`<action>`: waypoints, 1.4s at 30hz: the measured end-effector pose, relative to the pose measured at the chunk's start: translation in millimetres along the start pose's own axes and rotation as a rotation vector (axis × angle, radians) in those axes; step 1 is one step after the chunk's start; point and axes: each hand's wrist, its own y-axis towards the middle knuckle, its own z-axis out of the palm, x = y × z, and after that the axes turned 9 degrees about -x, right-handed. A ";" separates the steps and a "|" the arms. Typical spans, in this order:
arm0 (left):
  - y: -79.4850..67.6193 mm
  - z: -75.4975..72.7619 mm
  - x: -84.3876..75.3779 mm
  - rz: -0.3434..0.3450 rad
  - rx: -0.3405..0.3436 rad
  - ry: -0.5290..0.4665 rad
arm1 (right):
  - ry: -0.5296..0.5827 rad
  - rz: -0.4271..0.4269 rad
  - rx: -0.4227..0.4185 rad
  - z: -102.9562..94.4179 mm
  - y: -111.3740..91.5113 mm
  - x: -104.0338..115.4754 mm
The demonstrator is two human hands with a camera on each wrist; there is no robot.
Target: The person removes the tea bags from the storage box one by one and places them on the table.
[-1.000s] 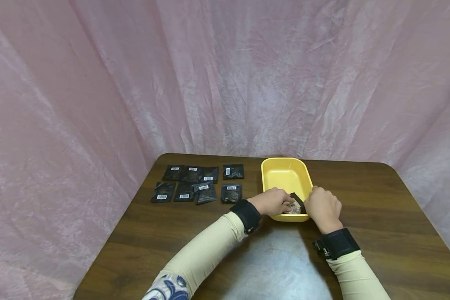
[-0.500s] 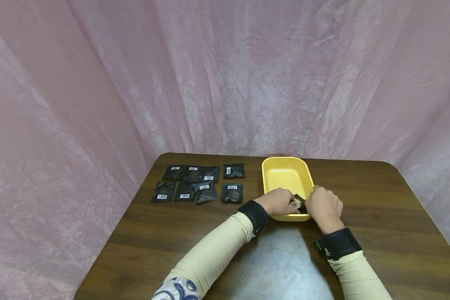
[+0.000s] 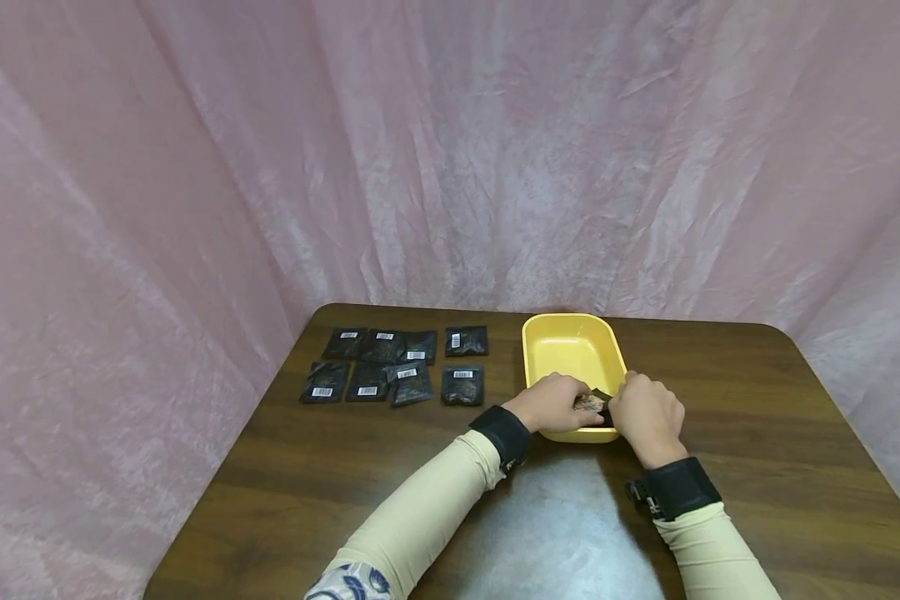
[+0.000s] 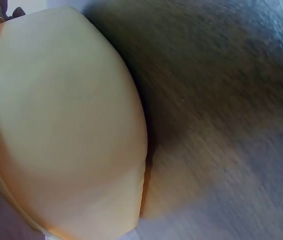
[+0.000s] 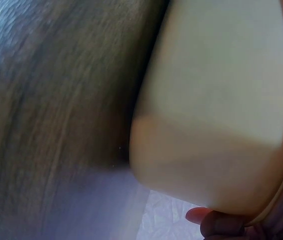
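A yellow plastic tray (image 3: pixel 570 350) stands on the table, its near end between the two hands. My left hand (image 3: pixel 553 402) reaches over the near left rim and pinches a small packet (image 3: pixel 589 403) with a pale printed face, between thumb and fingers. Dark material, perhaps the packet's edge or another packet, shows beside it. My right hand (image 3: pixel 648 414) grips the tray's right rim; its fingertips (image 5: pixel 221 222) show at the bottom of the right wrist view. In the left wrist view the tray's outer wall (image 4: pixel 66 125) hides the left fingers.
Several flat black sachets (image 3: pixel 409 383) with white barcode labels lie in two rough rows left of the tray; a few overlap. The brown wooden table (image 3: pixel 750 400) extends to the right. A pink curtain (image 3: pixel 450 167) hangs behind its far edge.
My left hand has moved slightly right, deeper over the tray, and now covers more of the packet. My right hand stays on the rim.
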 end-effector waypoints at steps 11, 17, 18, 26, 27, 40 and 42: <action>-2.3 3.5 -7.7 -0.092 -0.066 0.049 | -0.001 0.005 0.008 -1.9 1.0 -2.5; -2.3 3.6 -13.4 -0.156 -0.098 0.078 | 0.002 0.010 0.015 -3.5 1.3 -2.5; -2.6 3.2 -14.3 -0.158 -0.097 0.078 | 0.001 0.011 0.015 -3.6 1.2 -2.5; -4.7 4.4 -14.3 -0.142 -0.145 0.091 | 0.001 0.007 0.017 -3.9 0.7 -2.3; -4.7 4.8 -13.6 -0.135 -0.159 0.088 | 0.001 0.009 0.019 -4.3 1.0 -2.4; -21.7 4.4 2.8 -0.129 -0.462 -0.090 | 0.010 0.008 0.011 2.6 1.3 -1.4; -28.0 2.9 2.4 -0.170 -0.542 -0.129 | 0.008 0.008 0.012 2.2 2.2 -2.4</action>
